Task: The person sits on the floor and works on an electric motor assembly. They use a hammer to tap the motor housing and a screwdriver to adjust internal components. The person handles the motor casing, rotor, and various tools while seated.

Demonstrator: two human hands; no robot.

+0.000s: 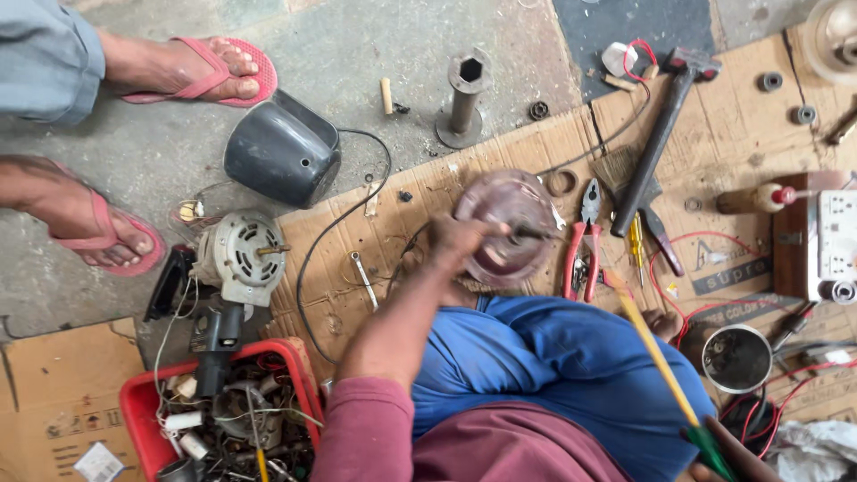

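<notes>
Motor housing (507,223) — gripped at its rim by left hand (453,239) — right hand (714,460) closed on screwdriver (656,357).

- Even, soft daylight; bright overall, no hard glare.
- Shadows weak and short, pooled close under the grey cover (282,149) and the upright metal socket (465,96).
- Left hand (457,239) and the round motor part (507,228) smeared by motion blur.
- Yellow stick (650,344) at lower right soft, out of focus.
- Floor (357,54) and cardboard (714,134) sharp; slight wide-angle stretch at corners.
</notes>
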